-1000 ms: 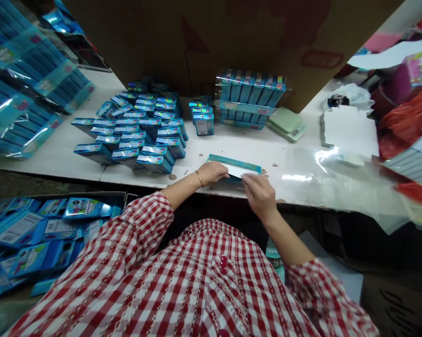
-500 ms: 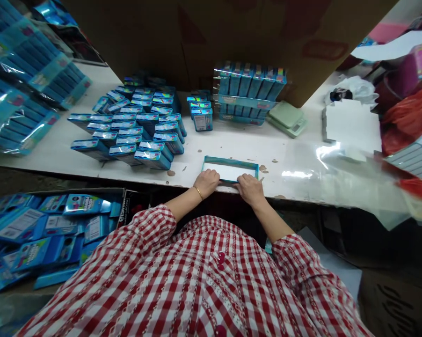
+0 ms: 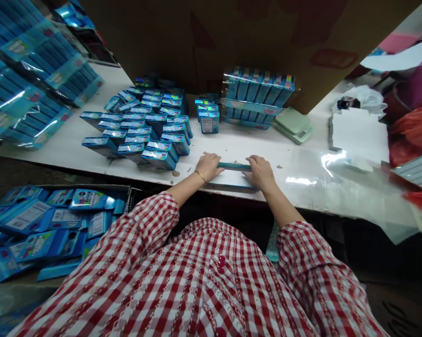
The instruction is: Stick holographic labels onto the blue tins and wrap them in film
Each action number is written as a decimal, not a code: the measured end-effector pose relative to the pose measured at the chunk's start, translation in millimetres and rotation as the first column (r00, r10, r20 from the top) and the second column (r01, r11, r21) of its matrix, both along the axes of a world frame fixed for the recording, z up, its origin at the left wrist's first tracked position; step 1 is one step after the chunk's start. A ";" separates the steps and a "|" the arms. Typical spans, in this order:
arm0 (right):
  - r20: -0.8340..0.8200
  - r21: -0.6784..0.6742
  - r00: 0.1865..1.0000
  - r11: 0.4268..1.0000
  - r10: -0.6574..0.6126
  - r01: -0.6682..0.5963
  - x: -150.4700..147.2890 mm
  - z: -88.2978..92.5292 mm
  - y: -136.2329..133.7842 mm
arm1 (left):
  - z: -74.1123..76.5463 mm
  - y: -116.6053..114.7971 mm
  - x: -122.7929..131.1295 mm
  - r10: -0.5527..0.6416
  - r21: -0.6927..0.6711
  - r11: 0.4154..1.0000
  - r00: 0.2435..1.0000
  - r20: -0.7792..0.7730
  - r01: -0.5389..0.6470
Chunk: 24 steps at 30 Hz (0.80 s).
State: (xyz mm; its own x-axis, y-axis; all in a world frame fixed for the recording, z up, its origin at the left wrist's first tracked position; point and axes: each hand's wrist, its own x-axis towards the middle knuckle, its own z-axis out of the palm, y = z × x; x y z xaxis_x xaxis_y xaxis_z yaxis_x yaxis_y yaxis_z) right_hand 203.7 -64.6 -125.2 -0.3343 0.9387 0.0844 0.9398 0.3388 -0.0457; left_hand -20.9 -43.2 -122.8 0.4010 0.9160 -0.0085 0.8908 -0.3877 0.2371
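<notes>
The fingers of the left hand [image 3: 208, 167] and right hand [image 3: 260, 173] lie close together, clamped on either end of a flat teal-rimmed white carton [image 3: 234, 166], tilted on the white table [image 3: 239, 146]. Any print is unreadable.

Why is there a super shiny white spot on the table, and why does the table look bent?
In the head view, the shiny spot is glare on a clear plastic sheet lying on the white table; also in the head view, the table's front edge looks bent, probably from the camera.
</notes>
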 end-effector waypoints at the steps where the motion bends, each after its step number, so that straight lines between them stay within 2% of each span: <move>1: 0.082 -0.043 0.997 0.999 0.007 -0.004 -3.2 0.0 6.6 | -1.4 6.0 3.5 -0.027 -0.075 0.997 0.998 -0.064 0.022; 4: 0.234 -0.147 0.963 0.984 0.132 -0.099 -15.1 0.3 23.4 | -5.7 12.1 11.4 -0.100 -0.204 0.977 0.978 -0.182 0.062; 7: 0.208 -0.194 0.947 0.960 0.243 -0.204 -26.5 2.9 43.3 | -5.0 2.0 6.8 -0.097 -0.240 0.970 0.974 -0.203 0.047; 9: 0.077 -0.224 0.961 0.944 0.266 -0.244 -34.0 5.7 62.6 | 0.4 -6.9 -3.7 -0.043 -0.268 0.963 0.981 -0.187 -0.009; 11: -0.148 -0.174 0.962 0.951 0.231 -0.255 -41.8 7.6 86.2 | 9.3 -8.7 -17.3 0.025 -0.262 0.964 0.994 -0.103 -0.051; 13: -0.399 -0.070 0.907 0.982 0.136 -0.178 -50.9 7.0 111.1 | 19.8 3.0 -30.6 0.088 -0.169 0.983 0.991 0.099 -0.071; 14: -0.506 -0.039 0.858 0.992 0.081 -0.117 -56.1 5.5 122.9 | 25.0 14.7 -36.1 0.125 -0.098 0.990 0.964 0.234 -0.104; 16: -0.665 -0.033 0.747 0.999 -0.005 -0.023 -68.1 0.8 144.1 | 34.1 47.9 -43.1 0.228 -0.007 0.965 0.830 0.509 -0.261; 18: -0.765 -0.066 0.642 0.998 -0.055 0.006 -81.9 -5.1 162.1 | 40.3 87.9 -44.4 0.378 -0.095 0.892 0.615 0.692 -0.441; 20: -0.841 -0.121 0.529 0.992 -0.114 0.021 -96.6 -11.1 178.9 | 43.2 127.2 -41.8 0.485 -0.236 0.830 0.448 0.751 -0.505; 21: -0.873 -0.155 0.464 0.987 -0.150 0.028 -103.9 -13.9 187.5 | 43.4 145.0 -40.1 0.530 -0.300 0.805 0.395 0.750 -0.511; 24: -0.939 -0.234 0.251 0.972 -0.234 0.029 -124.1 -20.6 216.0 | 39.5 189.0 -37.5 0.645 -0.434 0.728 0.315 0.696 -0.531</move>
State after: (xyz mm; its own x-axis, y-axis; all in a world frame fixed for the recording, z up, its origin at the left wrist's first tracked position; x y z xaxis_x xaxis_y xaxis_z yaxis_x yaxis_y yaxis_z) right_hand 79.6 151.4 -145.8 0.0246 0.9931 0.1151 0.2014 0.1078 -0.9736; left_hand -58.4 145.8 -83.3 -0.3533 0.9274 -0.1229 0.3002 0.2368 0.9240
